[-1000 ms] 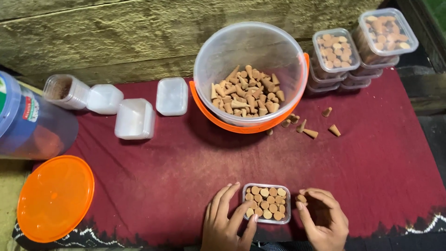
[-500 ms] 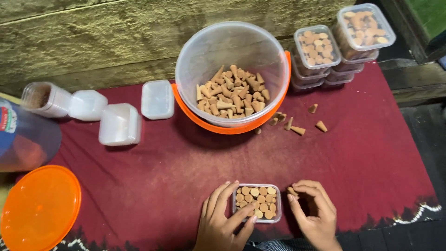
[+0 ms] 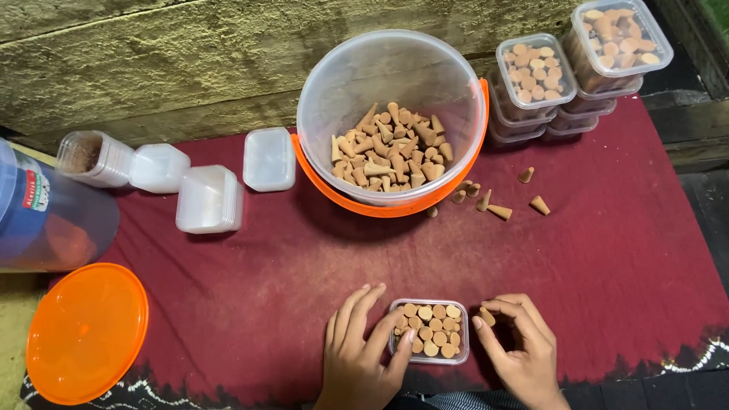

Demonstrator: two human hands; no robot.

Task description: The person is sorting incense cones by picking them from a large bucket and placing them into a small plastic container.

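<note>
Fingers of the left hand rest flat against the left side of a small clear plastic box packed with tan cones. Just right of the box, the right hand pinches one cone between fingertips, above the maroon cloth.

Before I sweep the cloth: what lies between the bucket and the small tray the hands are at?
Only bare red cloth lies between the bucket and tray, head view; loose cones sit off right.
</note>
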